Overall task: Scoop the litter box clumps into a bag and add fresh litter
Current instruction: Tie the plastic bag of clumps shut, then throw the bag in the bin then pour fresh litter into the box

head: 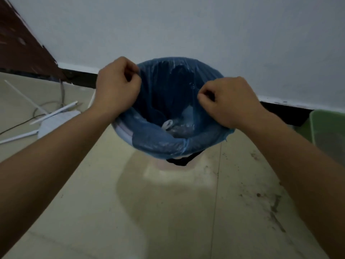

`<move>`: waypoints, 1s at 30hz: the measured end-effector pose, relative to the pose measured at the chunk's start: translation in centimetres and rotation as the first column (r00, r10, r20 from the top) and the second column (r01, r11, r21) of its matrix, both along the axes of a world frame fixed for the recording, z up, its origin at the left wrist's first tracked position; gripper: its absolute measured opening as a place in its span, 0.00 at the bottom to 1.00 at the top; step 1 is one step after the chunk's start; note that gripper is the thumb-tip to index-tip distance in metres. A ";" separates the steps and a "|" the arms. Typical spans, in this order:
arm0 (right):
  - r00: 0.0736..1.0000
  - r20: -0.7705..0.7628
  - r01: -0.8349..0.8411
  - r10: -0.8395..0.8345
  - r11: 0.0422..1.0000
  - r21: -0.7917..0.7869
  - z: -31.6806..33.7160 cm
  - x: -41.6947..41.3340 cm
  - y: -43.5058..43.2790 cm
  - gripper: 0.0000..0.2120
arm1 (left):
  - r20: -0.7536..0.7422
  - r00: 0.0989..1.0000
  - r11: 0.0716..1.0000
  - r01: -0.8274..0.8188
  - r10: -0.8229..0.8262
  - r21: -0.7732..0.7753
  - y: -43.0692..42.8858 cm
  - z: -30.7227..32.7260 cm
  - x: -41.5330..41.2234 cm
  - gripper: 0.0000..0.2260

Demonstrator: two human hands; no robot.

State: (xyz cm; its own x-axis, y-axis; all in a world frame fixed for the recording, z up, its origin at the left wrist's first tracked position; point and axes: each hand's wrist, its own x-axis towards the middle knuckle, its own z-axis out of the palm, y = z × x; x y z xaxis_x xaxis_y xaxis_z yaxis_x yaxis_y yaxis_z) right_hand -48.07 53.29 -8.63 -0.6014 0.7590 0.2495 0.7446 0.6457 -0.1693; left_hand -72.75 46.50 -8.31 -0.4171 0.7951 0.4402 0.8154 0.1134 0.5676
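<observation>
Bag comes first, as I read it: it has to gape wide before any clumps go in. It lines a round bin standing on the floor by the far wall, with blue film folded out over the near rim. On the near left the fold stops short and the pale rim shows bare.

My left hand is curled, thumb and forefinger pinching the film at the far-left edge of the mouth. My right hand is curled the same way at the right edge. It seems to pinch the film too, though the contact is small and I cannot be sure how much it has. Holding opposite sides makes sense, because the thin film can then be drawn apart and pulled evenly over the rim without sagging inward.

Some clear crumpled rubbish already lies at the bottom, so the bag is in use but far from full.

At the right edge sits a green box, near the bin and likely the litter box. That would keep each carry short, and dark grains dot the floor on that side. White rods lie on the left, well apart. I see no scoop and no fresh litter, so the scooping looks not yet begun.
</observation>
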 end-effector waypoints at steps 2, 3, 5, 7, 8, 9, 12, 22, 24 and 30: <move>0.998 -0.050 0.036 -0.037 0.999 -0.033 -0.1 1.1 1.1 0.14 | 0.044 0.999 1.000 -0.018 0.017 0.009 1.6 0.0 0.7 0.08; 0.995 -0.081 0.048 -0.052 0.998 -0.043 -0.1 1.6 1.5 0.13 | 0.055 0.998 1.000 -0.019 0.018 0.014 2.4 -0.1 1.1 0.08; 0.983 -0.161 0.076 -0.083 0.996 -0.050 -0.4 2.4 2.1 0.13 | 0.048 0.999 1.000 -0.017 0.017 0.011 3.9 -0.1 1.8 0.08; 0.963 -0.243 0.105 -0.115 0.993 -0.052 -0.6 2.9 2.5 0.12 | 0.006 1.000 1.000 -0.017 0.017 0.001 5.0 -0.2 2.0 0.08; 0.955 -0.268 0.114 -0.125 0.992 -0.053 -0.7 2.8 2.6 0.12 | -0.011 1.000 1.000 -0.019 0.019 0.003 5.2 -0.2 2.0 0.08; 0.950 -0.285 0.113 -0.125 0.992 -0.057 -0.8 2.7 2.8 0.12 | -0.023 0.999 1.000 -0.028 0.028 0.006 5.4 -0.2 2.0 0.09; 0.941 -0.320 0.097 -0.105 0.994 -0.042 -1.2 2.6 3.1 0.13 | -0.051 0.998 0.999 -0.045 0.045 0.009 5.5 -0.3 2.5 0.11; 0.963 -0.047 0.262 -0.267 0.961 -0.090 5.0 5.7 -3.3 0.29 | -0.310 0.943 0.971 0.050 -0.123 -0.233 -2.7 6.0 7.2 0.19; 0.963 0.005 0.270 -0.270 0.958 -0.099 8.1 6.6 -4.7 0.31 | -0.329 0.930 0.930 0.032 -0.161 -0.366 -6.1 8.7 7.5 0.22; 0.970 0.037 0.244 -0.241 0.950 -0.193 20.7 6.6 -6.7 0.31 | -0.325 0.930 0.840 -0.035 -0.170 -0.541 -12.4 20.8 5.1 0.25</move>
